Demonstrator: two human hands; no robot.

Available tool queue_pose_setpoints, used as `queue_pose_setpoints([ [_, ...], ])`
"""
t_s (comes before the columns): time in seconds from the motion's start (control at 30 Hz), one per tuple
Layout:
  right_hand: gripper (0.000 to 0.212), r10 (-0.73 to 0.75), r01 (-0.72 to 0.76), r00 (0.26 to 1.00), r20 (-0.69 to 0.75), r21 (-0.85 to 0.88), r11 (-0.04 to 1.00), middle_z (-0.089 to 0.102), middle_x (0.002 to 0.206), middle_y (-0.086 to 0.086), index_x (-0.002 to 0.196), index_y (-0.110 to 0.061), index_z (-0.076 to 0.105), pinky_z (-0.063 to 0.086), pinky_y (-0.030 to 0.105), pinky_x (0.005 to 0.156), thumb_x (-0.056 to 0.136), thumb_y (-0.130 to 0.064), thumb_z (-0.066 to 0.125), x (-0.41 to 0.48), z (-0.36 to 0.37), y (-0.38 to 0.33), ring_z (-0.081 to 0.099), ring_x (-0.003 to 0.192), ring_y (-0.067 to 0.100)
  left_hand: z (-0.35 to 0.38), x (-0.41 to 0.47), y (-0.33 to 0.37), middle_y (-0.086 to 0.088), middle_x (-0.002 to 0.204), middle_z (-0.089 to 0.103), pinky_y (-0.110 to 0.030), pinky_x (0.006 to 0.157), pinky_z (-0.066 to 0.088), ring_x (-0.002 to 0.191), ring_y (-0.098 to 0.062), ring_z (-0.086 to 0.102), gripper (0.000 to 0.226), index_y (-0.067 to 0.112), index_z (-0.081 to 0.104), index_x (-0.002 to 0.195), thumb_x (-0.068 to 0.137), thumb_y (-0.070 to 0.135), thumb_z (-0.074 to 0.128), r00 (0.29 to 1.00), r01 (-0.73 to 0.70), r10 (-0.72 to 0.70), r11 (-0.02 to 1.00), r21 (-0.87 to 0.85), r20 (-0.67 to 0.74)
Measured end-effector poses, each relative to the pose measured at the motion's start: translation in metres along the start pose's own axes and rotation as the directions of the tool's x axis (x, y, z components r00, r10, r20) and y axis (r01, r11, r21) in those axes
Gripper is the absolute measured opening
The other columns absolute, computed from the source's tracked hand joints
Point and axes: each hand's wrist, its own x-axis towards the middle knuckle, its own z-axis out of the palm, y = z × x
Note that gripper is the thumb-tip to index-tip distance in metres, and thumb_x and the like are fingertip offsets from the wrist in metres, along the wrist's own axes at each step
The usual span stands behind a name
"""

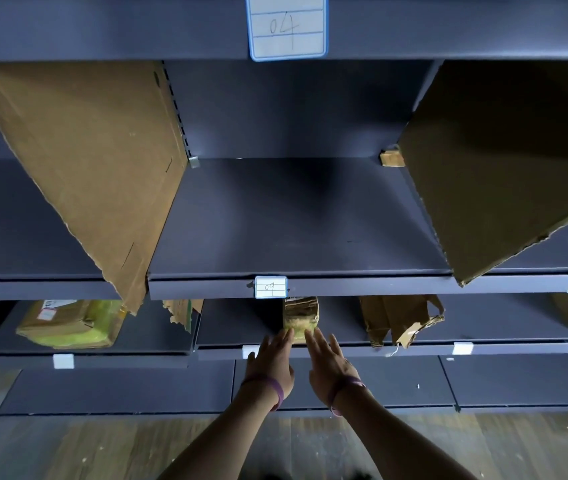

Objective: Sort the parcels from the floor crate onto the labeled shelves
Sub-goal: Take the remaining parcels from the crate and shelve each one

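A small taped parcel [301, 315] stands on the shelf [339, 325] just below the "09" label [271, 287], near the front edge. Both hands reach to it. The left hand [270, 358] and right hand [327, 362] each have a wide grip, with fingers straight and tips touching the parcel's near end. In the bay to the left lies a larger parcel [67, 323], bound in yellow tape. Torn cardboard dividers [400, 320] part the bays.

Tan cardboard sheet [95, 161] leaning upper left. Dark cardboard sheet [504, 161] upper right, small scrap [392, 158] at its left edge. Torn cardboard [400, 318] lower right of centre. Wood floor [102, 448] along bottom.
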Motion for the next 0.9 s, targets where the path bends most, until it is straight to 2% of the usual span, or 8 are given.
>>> queue_pose_setpoints([
  [0.23, 0.076, 0.027, -0.026, 0.999, -0.017, 0.065, 0.998, -0.006, 0.162, 0.002, 0.154, -0.024, -0.003, 0.02, 0.041, 0.119, 0.094, -0.001, 0.037, -0.019, -0.011, 0.001, -0.007, 0.148, 0.028, 0.0, -0.012, 0.011, 0.008, 0.161, 0.0, -0.046, 0.118, 0.016, 0.148, -0.021, 0.003, 0.07, 0.03, 0.001, 0.152, 0.097, 0.015, 0.042, 1.0, -0.027, 0.027, 1.0, 0.009, 0.012],
  [0.47, 0.075, 0.241, -0.185, 0.949, -0.202, 0.261, 0.947, 0.005, 0.162, 0.001, 0.154, -0.026, 0.003, 0.022, 0.035, 0.118, 0.096, -0.018, 0.05, -0.089, -0.019, 0.058, 0.006, 0.148, 0.023, 0.017, -0.036, 0.085, 0.006, 0.16, 0.013, -0.039, 0.116, 0.023, 0.146, -0.014, 0.013, 0.065, 0.029, 0.013, 0.152, 0.096, 0.021, 0.046, 0.953, -0.304, 0.304, 0.952, -0.025, -0.01],
  [0.57, 0.074, 0.349, -0.266, 0.902, -0.255, 0.309, 0.913, 0.007, 0.162, 0.004, 0.154, -0.024, 0.005, 0.018, 0.034, 0.118, 0.097, -0.022, 0.051, -0.127, -0.023, 0.096, 0.008, 0.148, 0.024, 0.029, -0.046, 0.134, 0.005, 0.158, 0.019, -0.038, 0.115, 0.023, 0.145, -0.015, 0.017, 0.064, 0.028, 0.017, 0.151, 0.096, 0.021, 0.048, 0.906, -0.423, 0.423, 0.906, -0.032, 0.017],
  [0.7, 0.075, 0.478, -0.33, 0.818, -0.319, 0.421, 0.845, 0.006, 0.162, 0.004, 0.154, -0.022, 0.004, 0.013, 0.03, 0.119, 0.095, -0.02, 0.05, -0.185, -0.032, 0.155, 0.007, 0.148, 0.022, 0.057, -0.062, 0.213, 0.005, 0.16, 0.015, -0.038, 0.117, 0.019, 0.147, -0.015, 0.012, 0.064, 0.028, 0.014, 0.152, 0.097, 0.02, 0.046, 0.818, -0.57, 0.565, 0.821, 0.019, 0.107],
  [0.9, 0.074, 0.661, -0.422, 0.617, -0.427, 0.529, 0.736, 0.01, 0.161, 0.005, 0.154, -0.017, 0.006, 0.009, 0.026, 0.118, 0.095, -0.019, 0.049, -0.306, -0.033, 0.261, 0.007, 0.148, 0.022, 0.128, -0.112, 0.353, 0.006, 0.16, 0.013, -0.034, 0.116, 0.019, 0.146, -0.016, 0.014, 0.066, 0.028, 0.014, 0.152, 0.095, 0.02, 0.047, 0.645, -0.761, 0.728, 0.64, 0.106, 0.233],
])
